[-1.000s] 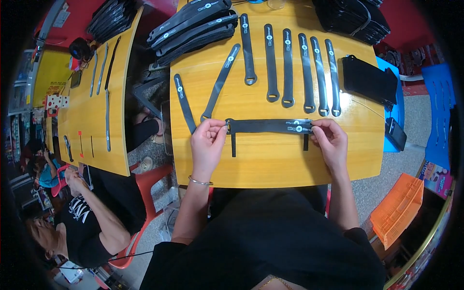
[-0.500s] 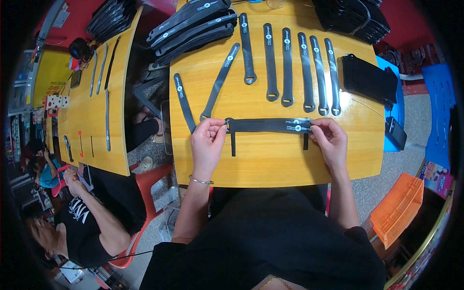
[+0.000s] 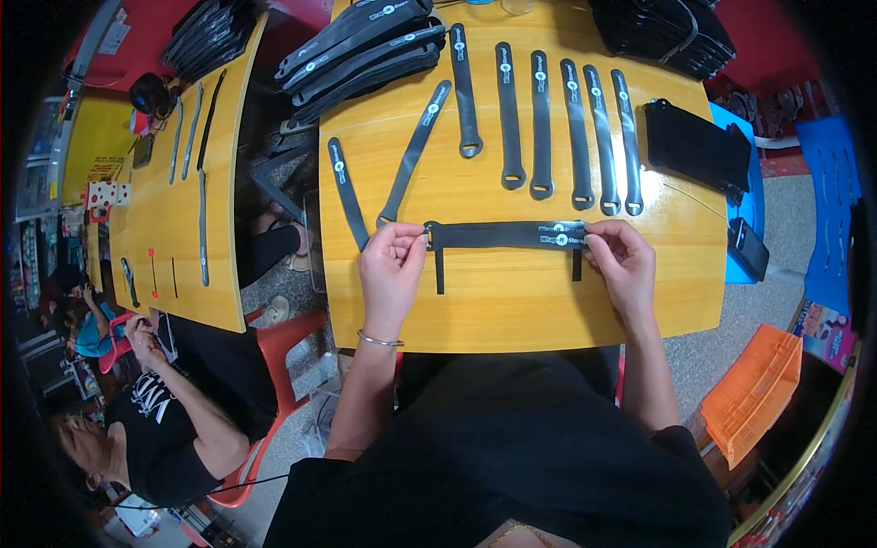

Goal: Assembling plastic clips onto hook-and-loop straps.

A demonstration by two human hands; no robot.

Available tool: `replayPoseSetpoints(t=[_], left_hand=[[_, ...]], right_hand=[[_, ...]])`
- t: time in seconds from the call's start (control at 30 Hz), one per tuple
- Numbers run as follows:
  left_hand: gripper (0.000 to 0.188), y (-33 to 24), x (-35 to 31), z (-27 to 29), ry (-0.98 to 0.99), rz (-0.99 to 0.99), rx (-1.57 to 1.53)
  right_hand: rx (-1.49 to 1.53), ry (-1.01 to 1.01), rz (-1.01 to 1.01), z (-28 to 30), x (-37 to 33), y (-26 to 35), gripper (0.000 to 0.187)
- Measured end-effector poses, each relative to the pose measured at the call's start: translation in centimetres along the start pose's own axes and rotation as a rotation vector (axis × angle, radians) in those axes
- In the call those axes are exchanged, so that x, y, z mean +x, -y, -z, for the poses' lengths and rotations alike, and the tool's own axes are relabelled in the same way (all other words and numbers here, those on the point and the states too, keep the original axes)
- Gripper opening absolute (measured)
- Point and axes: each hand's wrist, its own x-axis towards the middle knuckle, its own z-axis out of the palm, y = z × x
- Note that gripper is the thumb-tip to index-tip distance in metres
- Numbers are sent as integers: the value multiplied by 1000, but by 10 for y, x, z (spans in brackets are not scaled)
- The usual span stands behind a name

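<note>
Stretched level near the table's front edge is a black strap (image 3: 498, 236) with white print at its right end; a second strap's edge seems to show behind it there. My left hand (image 3: 393, 265) pinches its left end, beside the slotted loop. At the printed right end, the thumb and fingers of my right hand (image 3: 625, 265) are closed on it. Two short black strips, a left one (image 3: 440, 272) and a right one (image 3: 576, 266), show on the yellow table (image 3: 512, 320) just below the strap. A loose strap (image 3: 347, 194) lies right by my left fingers.
Several straps (image 3: 541, 123) lie in a row beyond my hands, loops toward me. A strap pile (image 3: 361, 59) sits far left, a black bundle (image 3: 662, 36) far right, a black stack (image 3: 696, 151) at the right edge. A co-worker (image 3: 174, 402) sits left, by another table (image 3: 224, 210).
My hands and the strap hold almost the same place, with the two strap ends at the right now lying more nearly over each other. The co-worker's hands have shifted slightly.
</note>
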Motion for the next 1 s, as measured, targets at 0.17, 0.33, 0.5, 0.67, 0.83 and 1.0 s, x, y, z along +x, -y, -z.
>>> replayPoseSetpoints(t=[0.17,0.33,0.5,0.67,0.83,1.0], left_hand=[[7,2,0,-1,-2,7,-10],[7,1,0,-2,4,2,-8],[6,0,0,-2,3,-10,-7],[7,0,0,-1,11,6,-7],[7,3,0,-1,14,-13,-10],[7,0,-1,-1,13,7,4]], right_hand=[[16,-4,-2,0,0,-1,11],[3,-7,9,0,1,-2,12],[27,-12,12,2,3,-9,11],[-39,-30,56,1,4,-8,14],[-100,-52,60,0,4,-6,19],[-187,-72,86,-1,6,-7,23]])
